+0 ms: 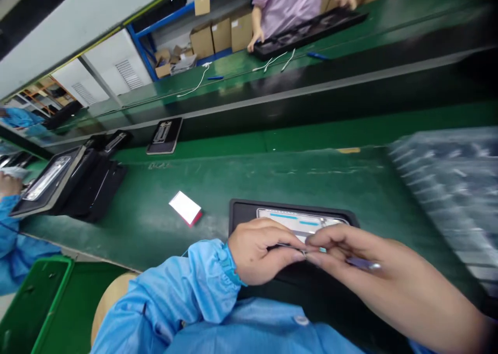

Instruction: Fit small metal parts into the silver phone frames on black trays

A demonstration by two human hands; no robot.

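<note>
My left hand (pixel 260 250) and my right hand (pixel 352 255) meet at their fingertips, in front of my chest. Thumb and forefinger of each are pinched together around something too small to make out. A purple pen-like tool (pixel 362 264) with a shiny end is tucked in the curled fingers of my right hand. Just beyond and below the hands lies a black tray (pixel 241 212). In it sits a silvery flat device frame (pixel 286 217) with blue strips, partly covered by my hands.
A white card-like pad (pixel 184 206) with a red edge lies left of the tray. Stacked black trays (pixel 83 185) stand further left, beside a co-worker's blue sleeve. Clear plastic packaging (pixel 451 172) is at right. Across the bench a person holds a long black tray (pixel 307 32).
</note>
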